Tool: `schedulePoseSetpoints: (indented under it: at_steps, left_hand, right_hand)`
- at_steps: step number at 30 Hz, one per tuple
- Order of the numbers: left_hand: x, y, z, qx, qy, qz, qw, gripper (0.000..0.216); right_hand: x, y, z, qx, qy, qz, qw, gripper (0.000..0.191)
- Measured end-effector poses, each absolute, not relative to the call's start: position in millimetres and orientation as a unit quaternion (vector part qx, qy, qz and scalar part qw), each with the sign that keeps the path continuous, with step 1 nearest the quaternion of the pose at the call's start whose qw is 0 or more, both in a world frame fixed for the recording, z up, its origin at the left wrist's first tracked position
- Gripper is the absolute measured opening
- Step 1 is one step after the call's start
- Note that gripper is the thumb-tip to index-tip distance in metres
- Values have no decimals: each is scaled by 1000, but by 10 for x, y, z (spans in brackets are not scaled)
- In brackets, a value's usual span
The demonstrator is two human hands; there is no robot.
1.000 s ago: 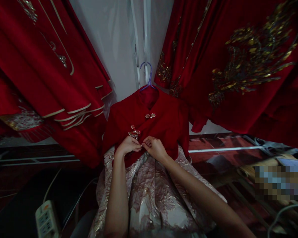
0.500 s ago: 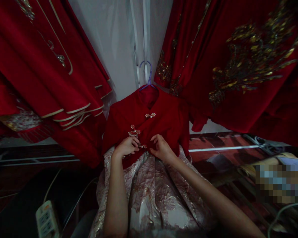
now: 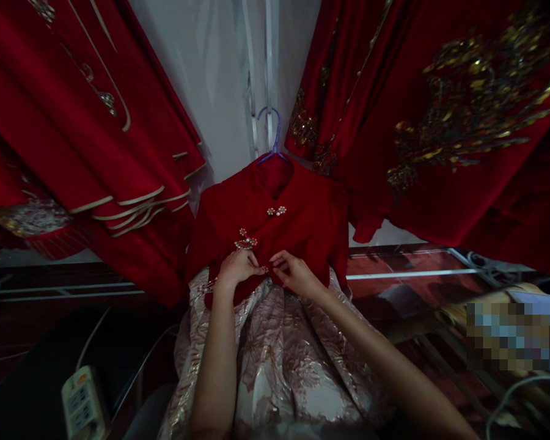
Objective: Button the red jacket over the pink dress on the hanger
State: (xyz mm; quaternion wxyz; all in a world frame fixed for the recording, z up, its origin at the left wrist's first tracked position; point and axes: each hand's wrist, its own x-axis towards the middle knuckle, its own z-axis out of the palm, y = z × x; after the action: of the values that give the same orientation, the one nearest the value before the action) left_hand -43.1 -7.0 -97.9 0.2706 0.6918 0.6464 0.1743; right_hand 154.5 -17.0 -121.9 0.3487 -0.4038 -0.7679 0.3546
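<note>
A red jacket (image 3: 302,205) with an overlapping front hangs on a purple hanger (image 3: 275,142). Pearl-like beaded ornaments decorate it: a fastener (image 3: 276,211) below the collar and a fan-shaped one (image 3: 246,242) lower at the left. My left hand (image 3: 239,267) pinches the end of a small beaded fastener (image 3: 264,269) at the jacket's lower front. Close to that fastener's right end, my right hand (image 3: 296,275) has its fingers curled together against the red cloth; what lies between its fingertips is too small to make out. Below hangs a pale pink and silver brocade skirt (image 3: 270,366).
Red garments with light piping (image 3: 132,153) hang at the left, and a red garment with gold sequins (image 3: 476,104) at the right. A white power strip (image 3: 83,400) lies on a dark surface at lower left. Metal rack bars (image 3: 412,275) run low behind.
My left hand has shifted slightly right, with thumb and finger closing on the beaded fastener. My right hand's fingers have moved left and curled in towards it. The view has shifted slightly.
</note>
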Motion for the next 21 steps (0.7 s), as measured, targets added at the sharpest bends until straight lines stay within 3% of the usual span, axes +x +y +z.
schedulePoseSetpoints:
  at_steps: [9, 13, 17, 21]
  left_hand:
    - [-439, -24, -1021, 688, 605, 246, 317, 19]
    - [-465, -31, -1039, 671, 554, 270, 413, 26]
    - [-512, -84, -931, 620, 537, 323, 471, 34]
    - [-530, -119, -753, 515, 508, 458, 517, 37]
  right_hand:
    - [1376, -209, -1414, -422, -727, 373, 392, 18]
    - [1371, -205, -1385, -441, -707, 375, 407, 19]
    - [1482, -158, -1224, -414, -699, 448, 374, 28]
    - [1648, -151, -969, -369, -683, 556, 296, 34]
